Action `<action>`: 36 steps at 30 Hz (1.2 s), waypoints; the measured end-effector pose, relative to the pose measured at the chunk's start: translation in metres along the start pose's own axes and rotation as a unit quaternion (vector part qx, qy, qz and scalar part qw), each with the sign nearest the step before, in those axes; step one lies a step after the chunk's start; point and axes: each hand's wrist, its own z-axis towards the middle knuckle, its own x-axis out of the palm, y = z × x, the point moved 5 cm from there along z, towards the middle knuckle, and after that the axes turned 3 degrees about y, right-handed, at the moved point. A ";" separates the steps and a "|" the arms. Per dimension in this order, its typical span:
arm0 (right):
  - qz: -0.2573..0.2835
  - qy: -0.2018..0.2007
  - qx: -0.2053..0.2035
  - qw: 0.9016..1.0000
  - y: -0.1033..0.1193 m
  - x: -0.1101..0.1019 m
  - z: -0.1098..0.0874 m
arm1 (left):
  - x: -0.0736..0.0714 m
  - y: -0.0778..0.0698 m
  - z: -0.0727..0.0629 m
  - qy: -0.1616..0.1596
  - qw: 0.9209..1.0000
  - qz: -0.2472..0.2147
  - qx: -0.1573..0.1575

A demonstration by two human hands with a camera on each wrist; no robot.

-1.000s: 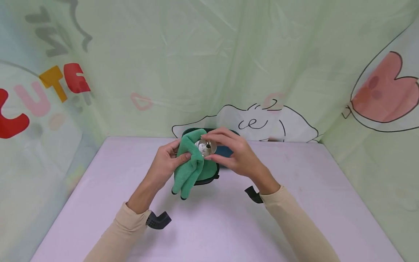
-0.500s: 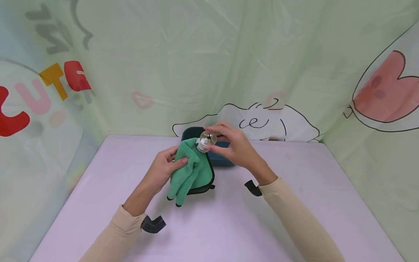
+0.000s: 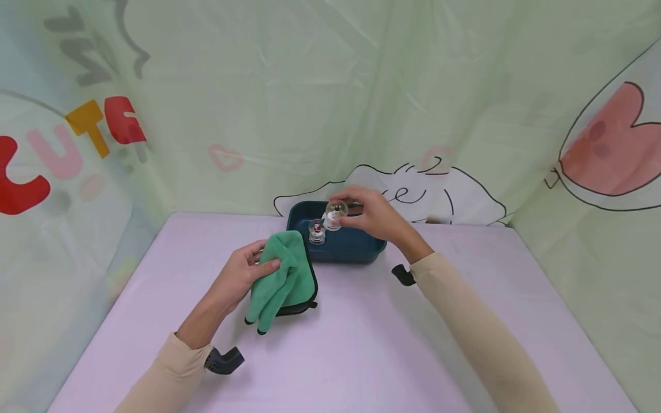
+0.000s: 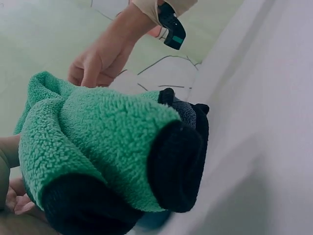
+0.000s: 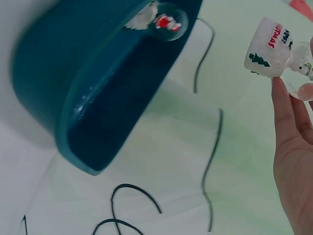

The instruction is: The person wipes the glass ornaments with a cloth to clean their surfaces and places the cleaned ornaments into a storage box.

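Note:
My right hand (image 3: 369, 212) pinches a small snow globe (image 3: 335, 215) between thumb and fingers, over the dark blue basin (image 3: 351, 252). In the right wrist view that snow globe (image 5: 269, 49) has a white base with red lettering and a green tree, and a snowman figure in its clear ball. A second snow globe (image 3: 317, 232), with a red and white figure, stands inside the basin at its left end. Left of the basin, my left hand (image 3: 248, 267) grips a fluffy green cloth (image 3: 289, 275) with black edging, which hangs bunched in folds above the table.
The basin stands at the back of the pale lilac table (image 3: 361, 355), near a light green printed curtain (image 3: 310, 103). Black wrist mounts (image 3: 224, 361) stick out from both sleeves.
The cloth has moved left and toward me in my left hand, away from the snow globe. My right hand has carried the globe slightly right and up, and the basin's inside now shows.

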 end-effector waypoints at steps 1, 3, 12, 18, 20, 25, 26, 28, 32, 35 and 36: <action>0.003 0.004 0.006 1.000 -0.004 0.000 0.002 | -0.002 0.001 -0.001 -0.001 1.000 0.004 -0.001; 0.000 0.013 0.015 1.000 -0.011 -0.001 0.005 | -0.006 0.003 -0.003 -0.001 1.000 0.010 -0.002; -0.015 0.050 0.072 0.996 -0.042 -0.001 0.018 | -0.023 0.016 -0.011 -0.004 0.999 0.028 -0.020; -0.035 0.069 0.111 0.991 -0.062 0.001 0.026 | -0.035 0.022 -0.014 -0.006 0.999 0.036 -0.032; -0.044 0.076 0.119 0.989 -0.068 0.002 0.028 | -0.038 0.023 -0.015 -0.004 0.999 0.038 -0.036; -0.042 0.092 0.138 0.985 -0.081 0.006 0.031 | -0.046 0.027 -0.017 -0.002 0.997 0.054 -0.047; -0.040 0.094 0.143 0.984 -0.083 0.007 0.032 | -0.047 0.028 -0.018 -0.003 0.997 0.056 -0.050; -0.039 0.098 0.150 0.983 -0.086 0.008 0.032 | -0.051 0.030 -0.018 -0.004 0.997 0.059 -0.056; -0.059 0.113 0.162 0.979 -0.089 0.011 0.033 | -0.057 0.033 -0.021 -0.004 0.996 0.065 -0.063; -0.073 0.125 0.168 0.975 -0.092 0.013 0.034 | -0.062 0.035 -0.024 -0.003 0.995 0.073 -0.067; -0.077 0.129 0.169 0.974 -0.092 0.014 0.034 | -0.064 0.036 -0.025 -0.004 0.995 0.076 -0.069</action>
